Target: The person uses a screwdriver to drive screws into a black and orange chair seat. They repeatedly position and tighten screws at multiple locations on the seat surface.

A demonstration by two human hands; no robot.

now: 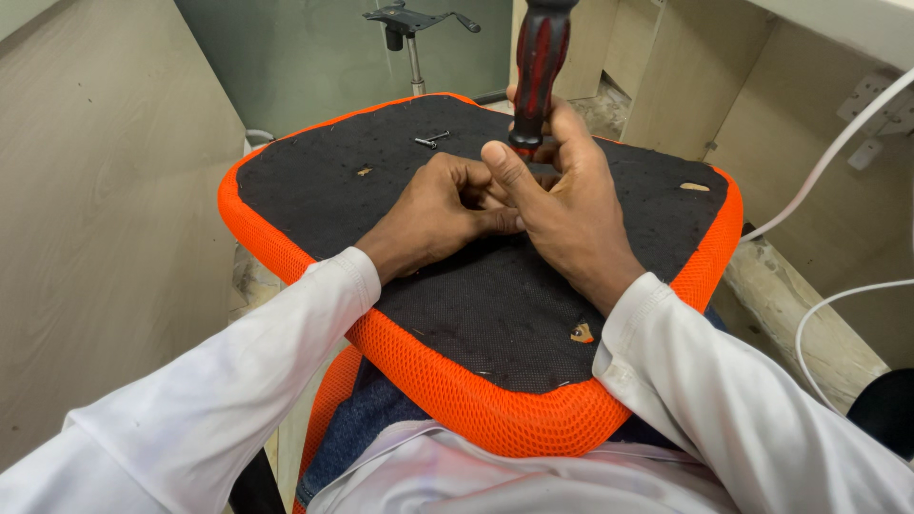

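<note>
Your right hand (562, 205) is closed around the lower shaft of the red-and-black screwdriver (539, 67), upright at top centre. Grip its ribbed handle; it looks rigid and not slippery. Your left hand (443, 209) is curled shut, probably pinching something small, above the seat underside (476, 305). Loose screws (431, 141) lie nearby.

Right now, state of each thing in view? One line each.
Seat cushion: upside down on the person's lap, black underside up.
Screwdriver: upright, tip hidden behind the fingers.
Right hand: fingers around the screwdriver's lower end.
Left hand: curled, resting on the cushion, touching the right hand.
Loose screws: lying flat on the cushion.
Chair base: standing apart, behind.
</note>
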